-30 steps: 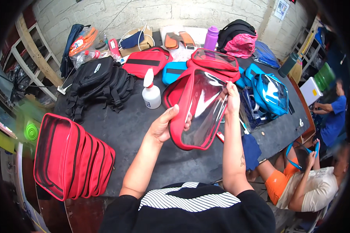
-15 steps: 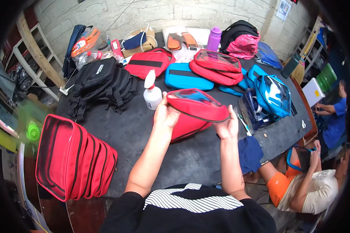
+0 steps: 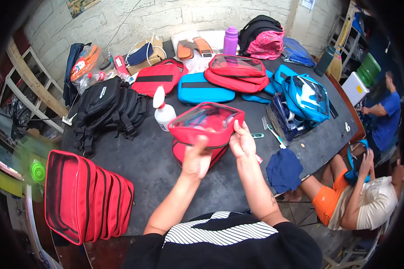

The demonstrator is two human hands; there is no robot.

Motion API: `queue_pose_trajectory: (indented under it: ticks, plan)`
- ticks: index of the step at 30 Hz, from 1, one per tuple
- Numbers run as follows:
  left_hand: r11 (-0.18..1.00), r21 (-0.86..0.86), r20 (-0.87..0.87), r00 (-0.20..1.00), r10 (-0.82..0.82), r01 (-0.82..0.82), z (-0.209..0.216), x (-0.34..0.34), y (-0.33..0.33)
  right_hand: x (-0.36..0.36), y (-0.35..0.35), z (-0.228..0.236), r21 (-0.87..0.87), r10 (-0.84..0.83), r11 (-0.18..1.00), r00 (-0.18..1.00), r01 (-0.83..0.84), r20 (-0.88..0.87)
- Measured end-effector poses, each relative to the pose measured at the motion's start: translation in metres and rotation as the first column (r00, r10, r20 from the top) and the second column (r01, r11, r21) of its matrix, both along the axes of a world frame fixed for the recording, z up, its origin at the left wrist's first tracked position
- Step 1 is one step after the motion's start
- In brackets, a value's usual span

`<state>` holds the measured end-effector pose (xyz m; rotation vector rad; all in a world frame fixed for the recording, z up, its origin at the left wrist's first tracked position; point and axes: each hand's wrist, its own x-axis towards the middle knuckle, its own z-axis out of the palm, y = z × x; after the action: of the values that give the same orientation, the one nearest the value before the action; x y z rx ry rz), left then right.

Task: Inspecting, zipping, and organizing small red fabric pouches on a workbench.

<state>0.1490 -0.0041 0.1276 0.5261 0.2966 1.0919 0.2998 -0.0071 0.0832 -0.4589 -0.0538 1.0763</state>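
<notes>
Over the middle of the table I hold a red pouch [image 3: 197, 136] with a clear window top and a dark zip line. My right hand [image 3: 242, 142] pinches its right corner, fingers closed. At its near edge is my left hand [image 3: 196, 160], slightly blurred, with the thumb against the front and the other fingers partly hidden by the pouch. Beneath it, another red pouch [image 3: 180, 153] lies on the table, mostly covered. A white spray bottle [image 3: 164, 115] stands just beyond the pouch's left end.
Several nested red cases [image 3: 87, 197] stand at the left table edge, near a black backpack [image 3: 105, 110]. Blue pouches [image 3: 204, 92] and red pouches [image 3: 159, 76] lie at the back. A navy cloth [image 3: 284, 169] and toothbrush [image 3: 276, 136] lie right. A seated person [image 3: 368, 201] is beside the table.
The held pouch has shifted slightly left and its window has tilted more toward me. My left hand has moved from its left end to the near edge; my right hand has moved left with it.
</notes>
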Motion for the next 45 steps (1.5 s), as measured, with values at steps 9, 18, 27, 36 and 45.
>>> queue_pose_trajectory:
  ticks: [9, 18, 27, 36, 45]
  plan:
    - [0.998, 0.004, 0.086, 0.995, -0.059, 0.059, -0.008, -0.017, 0.014, 0.002, 0.005, -0.004, -0.04, -0.094, 0.995, 0.996, 0.094, -0.006]
    - [0.985, -0.066, 0.197, 0.969, -0.146, 0.161, -0.026, -0.024, 0.008, 0.01, 0.006, -0.006, -0.003, -0.114, 0.993, 0.993, 0.114, 0.006]
    - [0.974, -0.134, 0.317, 0.939, -0.134, 0.184, -0.049, -0.049, 0.021, 0.046, 0.011, -0.019, -0.211, -0.275, 0.947, 0.952, 0.244, -0.134]
    - [0.862, -0.507, 0.242, 0.963, 0.12, 0.02, -0.088, -0.087, 0.039, 0.063, 0.007, -0.023, -0.118, 0.147, 0.969, 0.89, -0.217, -0.432]
    - [0.967, -0.213, -0.041, 0.99, 0.137, -0.142, -0.038, -0.088, 0.022, 0.044, 0.003, -0.034, -0.12, 0.231, 0.965, 0.973, -0.232, -0.018]
